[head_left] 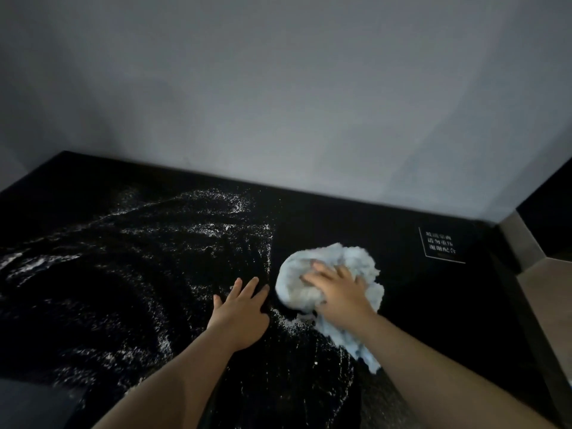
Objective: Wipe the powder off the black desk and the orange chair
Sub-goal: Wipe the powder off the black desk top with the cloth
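Note:
The black desk (418, 305) fills the lower half of the view and runs up to a grey wall. White powder (192, 230) lies in swirled streaks across its left and middle, with a small heap just below my left hand. My right hand (337, 289) presses flat on a bunched pale blue cloth (334, 261) right of centre; part of the cloth trails toward me under my forearm. My left hand (241, 308) rests flat on the desk with fingers spread, just left of the cloth. The orange chair is not in view.
A small sign with white characters (441, 244) is on the desk at the far right. The desk's right edge (520, 305) drops to a brownish floor. A dark object (34, 404) sits at the bottom left corner.

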The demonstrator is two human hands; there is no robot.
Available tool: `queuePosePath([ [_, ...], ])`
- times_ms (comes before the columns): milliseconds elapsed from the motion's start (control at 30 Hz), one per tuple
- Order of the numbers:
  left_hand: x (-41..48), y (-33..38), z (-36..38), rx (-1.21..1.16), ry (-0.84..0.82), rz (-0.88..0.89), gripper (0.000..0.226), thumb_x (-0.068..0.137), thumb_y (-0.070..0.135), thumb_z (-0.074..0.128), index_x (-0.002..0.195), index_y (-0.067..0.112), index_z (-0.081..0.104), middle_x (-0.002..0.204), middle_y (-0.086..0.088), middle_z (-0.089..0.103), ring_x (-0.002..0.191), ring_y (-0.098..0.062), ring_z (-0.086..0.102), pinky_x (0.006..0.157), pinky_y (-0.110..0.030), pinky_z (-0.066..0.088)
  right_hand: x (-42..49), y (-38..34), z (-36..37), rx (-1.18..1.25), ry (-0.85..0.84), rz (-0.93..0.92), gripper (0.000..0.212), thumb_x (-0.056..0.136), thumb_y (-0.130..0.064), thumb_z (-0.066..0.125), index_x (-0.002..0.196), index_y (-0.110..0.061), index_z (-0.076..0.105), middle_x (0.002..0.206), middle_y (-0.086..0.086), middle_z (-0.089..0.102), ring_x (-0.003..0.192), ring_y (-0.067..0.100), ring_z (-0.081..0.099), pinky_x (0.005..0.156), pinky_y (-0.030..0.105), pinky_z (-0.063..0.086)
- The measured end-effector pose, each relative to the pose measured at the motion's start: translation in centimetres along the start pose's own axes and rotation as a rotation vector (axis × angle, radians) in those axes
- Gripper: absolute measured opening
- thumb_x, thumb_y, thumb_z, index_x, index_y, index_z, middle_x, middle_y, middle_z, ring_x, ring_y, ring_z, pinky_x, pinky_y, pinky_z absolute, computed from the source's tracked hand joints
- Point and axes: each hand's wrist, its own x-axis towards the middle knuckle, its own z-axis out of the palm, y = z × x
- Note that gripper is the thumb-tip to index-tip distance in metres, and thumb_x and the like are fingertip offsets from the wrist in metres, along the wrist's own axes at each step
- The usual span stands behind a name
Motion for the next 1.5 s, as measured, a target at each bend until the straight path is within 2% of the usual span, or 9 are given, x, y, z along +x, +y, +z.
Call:
queuePosePath([
  [267,-3.0,0.3,1.9,0.010,-0.001,0.045,0.063,0.095,0.031,0.032,0.150,0.031,0.002,0.158,0.008,-0.012,0.144,-0.020,-0.017,0.114,-0.054,-0.002,-4.4,1.4,-1.3,0.291,0.081,-0.099,0.062,0.078,-0.003,0.051,0.132,-0.035,0.051,0.144,-0.015,0.040,0.133,0.015,0.033,0.112,0.034,0.026],
  [433,-3.8,0.1,2.4,0.017,-0.019,0.070,0.061,0.097,0.030,0.030,0.150,0.032,0.001,0.158,0.009,-0.013,0.144,-0.020,-0.018,0.114,-0.054,-0.003,-3.8,4.2,-1.9,-0.050,0.044,0.250,0.057,0.088,-0.032,0.047,0.140,-0.044,0.028,0.156,-0.016,0.008,0.137,0.026,0.019,0.105,0.049,0.026],
  [633,-4.1,-0.2,2.8,0.025,0.024,0.064,0.061,0.096,0.027,0.031,0.150,0.032,0.004,0.158,0.009,-0.010,0.144,-0.018,-0.016,0.115,-0.052,-0.003,-8.4,0.2,4.0,-0.075,0.075,0.008,0.054,0.082,-0.039,0.045,0.132,-0.053,0.028,0.151,-0.024,0.013,0.132,0.016,0.019,0.102,0.043,0.019],
  [767,-4.6,-0.1,3.7,0.056,0.044,0.072,0.060,0.097,0.030,0.031,0.150,0.030,0.002,0.158,0.008,-0.010,0.145,-0.019,-0.015,0.115,-0.052,-0.001,-10.9,-1.6,3.2,0.279,-0.014,-0.140,0.058,0.073,-0.032,0.044,0.128,-0.050,0.045,0.134,-0.030,0.036,0.125,0.014,0.034,0.104,0.037,0.026],
  [900,-5.5,0.0,4.4,0.033,0.036,0.072,0.062,0.096,0.029,0.031,0.150,0.031,0.002,0.158,0.010,-0.012,0.144,-0.017,-0.017,0.115,-0.050,-0.004,-9.6,2.0,0.0,0.289,0.329,0.133,0.056,0.076,-0.030,0.048,0.132,-0.028,0.052,0.143,-0.002,0.044,0.126,0.028,0.043,0.101,0.038,0.035],
  [1033,-6.3,0.2,4.6,0.006,0.022,0.062,0.060,0.097,0.028,0.030,0.150,0.032,0.003,0.158,0.010,-0.012,0.144,-0.017,-0.017,0.115,-0.050,-0.005,-9.9,2.3,1.3,-0.039,0.121,0.386,0.058,0.083,-0.045,0.049,0.137,-0.048,0.028,0.155,-0.003,0.014,0.134,0.028,0.022,0.100,0.046,0.027],
  [1233,-6.7,0.3,4.5,0.007,0.037,0.056,0.057,0.096,0.028,0.031,0.150,0.034,0.011,0.158,0.010,-0.003,0.145,-0.016,-0.009,0.117,-0.049,0.002,-12.3,-2.3,3.3,0.227,0.123,-0.035,0.059,0.068,-0.042,0.038,0.127,-0.046,0.047,0.132,-0.011,0.046,0.121,0.016,0.040,0.098,0.035,0.033],
  [1367,-5.7,0.0,3.1,-0.026,0.056,0.031,0.051,0.097,0.030,0.031,0.147,0.036,0.021,0.158,0.010,0.004,0.145,-0.018,-0.005,0.117,-0.048,0.012,-8.8,1.9,-0.6,0.145,0.391,0.281,0.055,0.079,-0.036,0.052,0.133,-0.032,0.048,0.139,0.002,0.043,0.123,0.029,0.042,0.096,0.038,0.036],
  [1500,-4.5,0.0,2.6,-0.014,0.050,-0.081,0.059,0.097,0.034,0.028,0.149,0.037,0.002,0.158,0.009,-0.012,0.143,-0.030,-0.017,0.114,-0.056,0.004,-5.2,4.6,-1.5,0.082,0.212,0.677,0.063,0.089,-0.046,0.048,0.143,-0.039,0.017,0.156,0.000,0.003,0.130,0.034,0.025,0.095,0.050,0.033],
])
